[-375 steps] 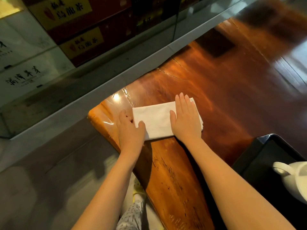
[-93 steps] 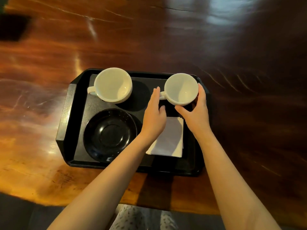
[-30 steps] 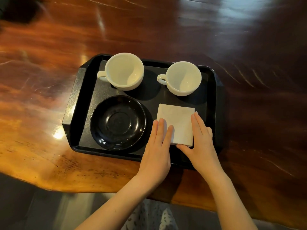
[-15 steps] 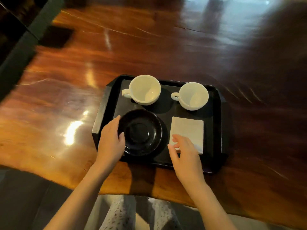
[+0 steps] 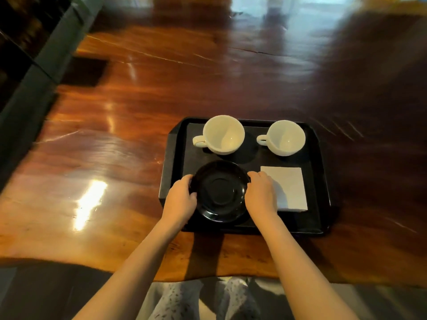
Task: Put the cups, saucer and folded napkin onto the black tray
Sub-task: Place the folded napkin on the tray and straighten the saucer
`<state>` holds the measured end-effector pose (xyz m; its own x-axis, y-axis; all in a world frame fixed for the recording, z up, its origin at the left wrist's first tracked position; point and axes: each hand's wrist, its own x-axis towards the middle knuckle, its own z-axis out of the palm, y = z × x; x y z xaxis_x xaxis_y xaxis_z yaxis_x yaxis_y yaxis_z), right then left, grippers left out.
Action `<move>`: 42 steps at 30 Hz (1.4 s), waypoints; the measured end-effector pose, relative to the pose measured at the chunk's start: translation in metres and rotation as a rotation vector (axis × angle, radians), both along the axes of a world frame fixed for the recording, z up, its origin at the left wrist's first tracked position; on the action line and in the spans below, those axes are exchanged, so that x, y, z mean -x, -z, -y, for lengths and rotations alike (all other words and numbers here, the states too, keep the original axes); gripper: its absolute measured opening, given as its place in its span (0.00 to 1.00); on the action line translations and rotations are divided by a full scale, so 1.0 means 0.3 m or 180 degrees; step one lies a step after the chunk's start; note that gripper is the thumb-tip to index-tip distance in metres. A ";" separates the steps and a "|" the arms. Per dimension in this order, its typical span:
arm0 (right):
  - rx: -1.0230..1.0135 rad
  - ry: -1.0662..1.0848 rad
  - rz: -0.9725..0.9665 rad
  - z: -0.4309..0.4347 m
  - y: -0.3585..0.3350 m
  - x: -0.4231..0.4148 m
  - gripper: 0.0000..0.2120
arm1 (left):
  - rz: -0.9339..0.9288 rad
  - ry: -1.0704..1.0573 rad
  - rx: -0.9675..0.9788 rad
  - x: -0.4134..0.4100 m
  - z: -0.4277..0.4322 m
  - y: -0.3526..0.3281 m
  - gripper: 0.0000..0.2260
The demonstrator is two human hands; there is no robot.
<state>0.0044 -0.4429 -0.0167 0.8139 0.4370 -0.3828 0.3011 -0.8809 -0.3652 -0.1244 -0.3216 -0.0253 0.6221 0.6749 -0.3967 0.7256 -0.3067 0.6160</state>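
The black tray [image 5: 316,181] lies on the wooden table near its front edge. Two white cups stand at the tray's back, the left cup [image 5: 223,134] and the right cup [image 5: 285,137], both handles pointing left. A black saucer [image 5: 219,191] rests in the tray's front left. My left hand [image 5: 181,199] grips the saucer's left rim and my right hand [image 5: 261,192] grips its right rim. The folded white napkin [image 5: 288,185] lies flat in the front right, its left part covered by my right hand.
The glossy wooden table [image 5: 115,146] stretches far to the left and back. A dark ledge [image 5: 34,72] runs along the left side. The table's wavy front edge [image 5: 208,273] is just below the tray, with my patterned trousers beneath.
My right hand left the napkin and moved left onto the saucer's right rim. My left hand closed on the saucer's left rim. The cups and napkin stayed put.
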 end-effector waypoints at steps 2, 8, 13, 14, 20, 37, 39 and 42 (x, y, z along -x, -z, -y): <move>-0.0173 0.0075 -0.0015 -0.011 0.002 -0.007 0.21 | -0.0024 0.0111 -0.0157 -0.008 -0.026 -0.003 0.22; -0.1305 0.0427 -0.0708 -0.115 0.018 -0.113 0.38 | 0.0597 -0.0236 0.0346 -0.149 -0.162 -0.039 0.29; -0.1606 0.0404 -0.0674 -0.178 0.041 -0.137 0.36 | 0.0988 -0.0424 0.0752 -0.229 -0.199 -0.023 0.24; -0.1648 0.0419 -0.0665 -0.182 0.044 -0.136 0.35 | 0.0950 -0.0446 0.0713 -0.236 -0.203 -0.020 0.23; -0.1776 0.0455 -0.0681 -0.185 0.061 -0.145 0.35 | 0.1013 -0.0504 0.0675 -0.252 -0.219 0.001 0.19; 0.0098 -0.0050 -0.0204 0.008 -0.027 -0.048 0.14 | -0.0191 0.0458 0.0071 -0.036 -0.083 -0.011 0.20; 0.0220 -0.0038 -0.0247 0.000 -0.019 -0.044 0.14 | -0.0204 0.0373 0.0106 -0.039 -0.087 -0.006 0.20; 0.0206 0.0089 -0.0329 -0.007 -0.007 -0.043 0.14 | -0.0256 0.0324 0.0117 -0.045 -0.102 -0.002 0.20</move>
